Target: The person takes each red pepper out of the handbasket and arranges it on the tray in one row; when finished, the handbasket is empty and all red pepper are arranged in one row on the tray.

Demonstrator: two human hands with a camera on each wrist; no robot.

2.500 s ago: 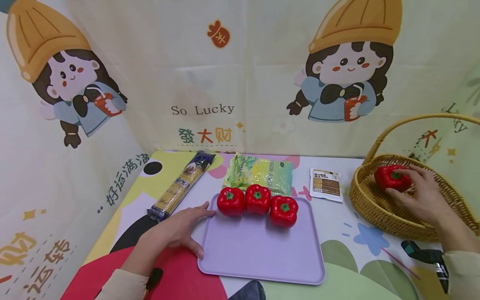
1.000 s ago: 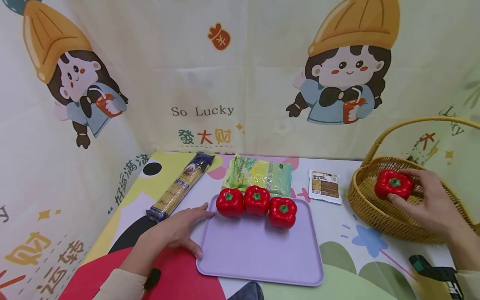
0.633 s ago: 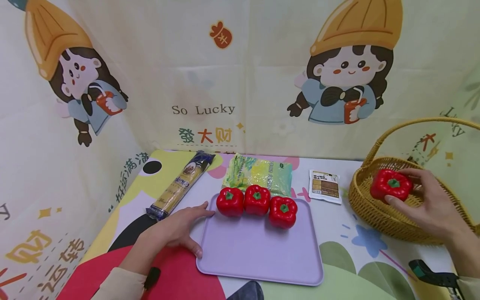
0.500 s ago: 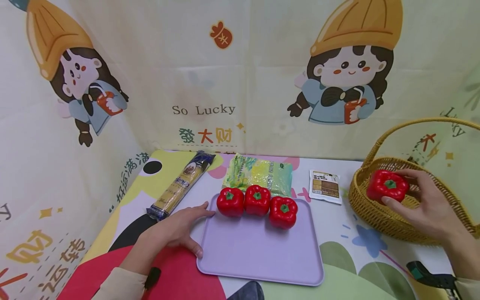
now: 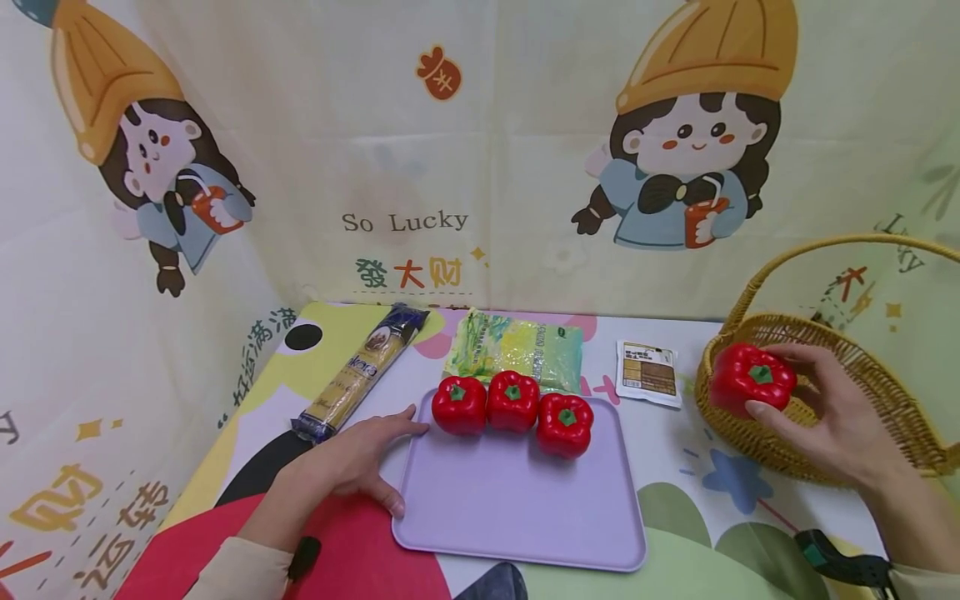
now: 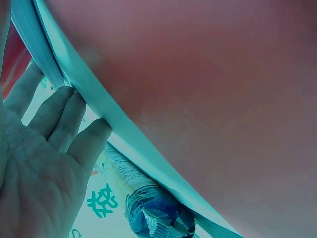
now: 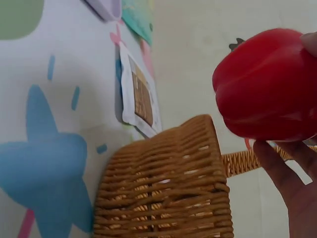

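Observation:
My right hand (image 5: 843, 425) grips a red bell pepper (image 5: 738, 379) between thumb and fingers, over the left rim of the wicker basket (image 5: 750, 442). In the right wrist view, this bell pepper (image 7: 267, 89) is held up above the basket's rim (image 7: 163, 183). Three other red bell peppers stand side by side along the far edge of the lilac tray (image 5: 517, 517). My left hand (image 5: 345, 462) rests at the tray's left edge, thumb and fingertips spread along it. The left wrist view has its fingers (image 6: 89, 141) extended against the tray's side.
A spaghetti pack (image 5: 360, 375) lies left of the tray. Behind the peppers is a green-yellow packet (image 5: 517, 346). A small white and brown sachet (image 5: 647, 372) sits between tray and basket. The basket's tall handle (image 5: 765, 271) arches up, and a printed curtain hangs behind the table.
My right hand has lifted the bell pepper from inside the basket and carried it left to the basket's near-left rim. The left hand and the three peppers on the tray stay put.

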